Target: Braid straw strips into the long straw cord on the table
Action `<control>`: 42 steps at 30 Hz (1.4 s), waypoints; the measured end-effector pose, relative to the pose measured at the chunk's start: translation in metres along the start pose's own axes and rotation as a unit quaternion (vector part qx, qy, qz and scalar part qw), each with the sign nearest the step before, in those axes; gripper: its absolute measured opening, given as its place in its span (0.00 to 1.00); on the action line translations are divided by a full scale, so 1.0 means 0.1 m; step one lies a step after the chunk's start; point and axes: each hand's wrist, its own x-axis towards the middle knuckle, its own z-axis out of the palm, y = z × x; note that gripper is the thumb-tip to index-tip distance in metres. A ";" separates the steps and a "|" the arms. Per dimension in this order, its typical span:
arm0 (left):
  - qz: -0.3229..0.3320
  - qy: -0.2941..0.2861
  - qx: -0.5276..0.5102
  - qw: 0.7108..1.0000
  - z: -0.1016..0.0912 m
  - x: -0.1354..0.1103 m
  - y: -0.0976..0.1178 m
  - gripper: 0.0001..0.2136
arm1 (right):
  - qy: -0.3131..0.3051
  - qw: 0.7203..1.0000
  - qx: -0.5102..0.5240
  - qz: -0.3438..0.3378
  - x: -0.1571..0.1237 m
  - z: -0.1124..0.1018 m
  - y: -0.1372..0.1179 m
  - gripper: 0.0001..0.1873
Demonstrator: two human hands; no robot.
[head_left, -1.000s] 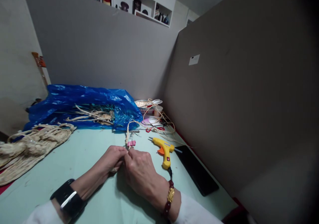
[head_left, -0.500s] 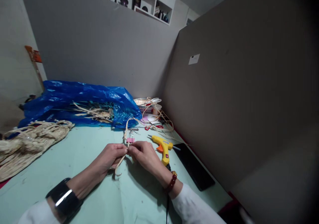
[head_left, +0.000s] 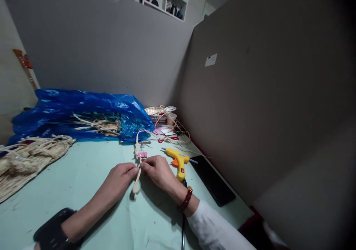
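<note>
My left hand (head_left: 118, 180) and my right hand (head_left: 159, 171) meet at the middle of a pale green table (head_left: 83, 176), both pinched on a pale straw strand (head_left: 137, 181). The strand hangs down from my fingers and curls on the table. Just beyond my fingertips a braided straw cord (head_left: 137, 142) runs away from me, held by a pink binder clip (head_left: 142, 154). A black watch sits on my left wrist, and a dark red bead bracelet circles my right wrist.
A yellow glue gun (head_left: 178, 161) lies right of my right hand, a black phone (head_left: 211, 179) beyond it. A blue plastic bag (head_left: 78, 114) of straw lies at the back, woven straw pieces (head_left: 25, 157) at the left. Grey partitions close the back and right.
My hands have moved slightly away from me and parted a little. A loose straw end, hidden under them a second ago, now hangs below my fingers. The view has shifted left.
</note>
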 end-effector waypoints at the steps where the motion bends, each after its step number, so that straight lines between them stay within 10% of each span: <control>1: 0.007 0.013 0.020 1.000 -0.02 -0.03 0.01 0.14 | 0.008 1.000 -0.009 -0.008 -0.01 0.00 -0.01 0.13; 6: 0.027 0.040 0.122 0.991 0.03 -0.21 0.11 0.14 | 0.024 0.999 0.018 -0.010 -0.05 0.05 -0.01 0.14; 19: 0.092 -0.112 0.474 0.868 0.31 -0.46 0.33 0.21 | -0.055 0.940 0.321 0.101 -0.03 0.06 -0.03 0.09; 28: 0.037 0.109 0.200 0.973 -0.09 -0.16 0.16 0.17 | -0.032 0.925 0.350 0.146 -0.01 0.10 -0.04 0.09; 32: -0.020 -0.044 -0.102 0.994 -0.11 0.08 0.00 0.17 | -0.054 0.919 0.365 0.138 -0.02 0.12 -0.04 0.11; 42: -0.068 -0.108 -0.168 0.977 -0.05 0.07 0.06 0.17 | -0.079 0.953 0.284 0.069 -0.02 0.11 -0.02 0.12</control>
